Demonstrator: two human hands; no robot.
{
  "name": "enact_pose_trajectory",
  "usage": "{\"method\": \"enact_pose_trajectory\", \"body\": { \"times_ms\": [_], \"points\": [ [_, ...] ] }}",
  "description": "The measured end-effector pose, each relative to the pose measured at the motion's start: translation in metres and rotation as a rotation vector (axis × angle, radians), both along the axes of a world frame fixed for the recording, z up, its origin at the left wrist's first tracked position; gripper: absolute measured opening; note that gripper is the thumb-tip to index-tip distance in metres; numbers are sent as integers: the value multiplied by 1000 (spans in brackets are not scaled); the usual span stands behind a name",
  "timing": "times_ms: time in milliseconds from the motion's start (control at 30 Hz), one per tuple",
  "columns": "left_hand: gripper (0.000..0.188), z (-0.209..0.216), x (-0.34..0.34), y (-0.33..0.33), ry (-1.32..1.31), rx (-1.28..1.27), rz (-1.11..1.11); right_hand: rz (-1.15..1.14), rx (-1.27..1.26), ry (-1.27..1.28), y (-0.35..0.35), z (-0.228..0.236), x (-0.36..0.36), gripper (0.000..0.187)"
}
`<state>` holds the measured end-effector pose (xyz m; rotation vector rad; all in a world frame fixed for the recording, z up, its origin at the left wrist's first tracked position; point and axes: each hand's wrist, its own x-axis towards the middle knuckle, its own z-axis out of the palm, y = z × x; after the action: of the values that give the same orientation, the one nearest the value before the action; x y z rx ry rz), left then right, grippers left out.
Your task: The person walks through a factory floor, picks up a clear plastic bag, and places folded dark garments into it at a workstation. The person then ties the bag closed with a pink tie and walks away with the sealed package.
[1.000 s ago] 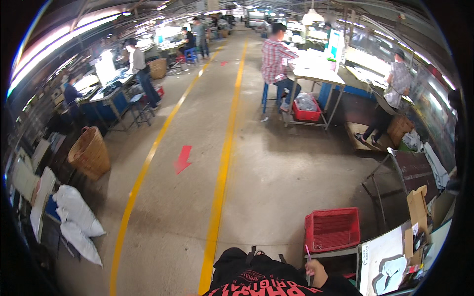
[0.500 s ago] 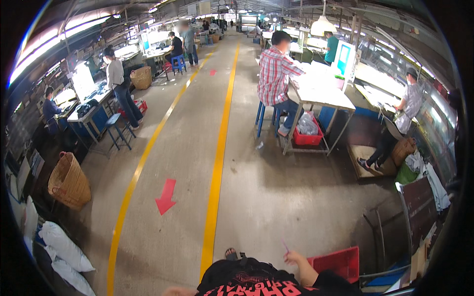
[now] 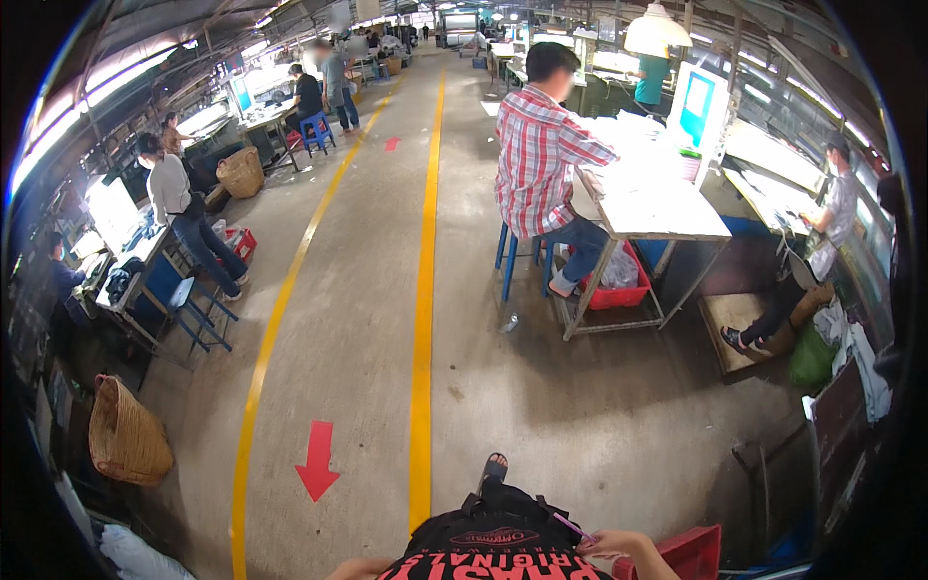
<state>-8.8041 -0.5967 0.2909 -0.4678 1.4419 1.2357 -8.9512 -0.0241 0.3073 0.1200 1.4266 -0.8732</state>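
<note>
My right hand (image 3: pixel 611 544) is closed at the right of my waist, in front of my black shirt (image 3: pixel 488 556) with red lettering. A thin pinkish-purple stick (image 3: pixel 574 527), too small to name more exactly, juts up and left from its fingers. At the lower edge, left of the shirt, only a bit of my left hand (image 3: pixel 360 568) shows; its fingers are hidden. One sandalled foot (image 3: pixel 494 468) is forward on the concrete floor. Just beyond my right hand lies a red plastic crate (image 3: pixel 684 555), partly cut off by the lower edge.
Yellow lines (image 3: pixel 423 387) and a red arrow (image 3: pixel 317 462) mark the aisle floor. Ahead right, a person in a checked shirt (image 3: pixel 546 159) sits at a white-topped table (image 3: pixel 667 215). On the left are a wicker basket (image 3: pixel 130 435), a blue stool (image 3: pixel 198 309) and a standing person (image 3: pixel 184 208).
The table, basket and floor arrow have come nearer as I move forward along the aisle. My right hand has moved in toward my waist, still with the stick. My forward foot shows further out.
</note>
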Motion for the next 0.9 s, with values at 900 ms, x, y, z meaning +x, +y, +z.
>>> {"method": "enact_pose_trajectory", "body": {
  "times_ms": [900],
  "points": [
    [32, 12, -761, -343, -89, 2, 196, 476, -114, 339, -409, 35, -790, 40]
  ]
}}
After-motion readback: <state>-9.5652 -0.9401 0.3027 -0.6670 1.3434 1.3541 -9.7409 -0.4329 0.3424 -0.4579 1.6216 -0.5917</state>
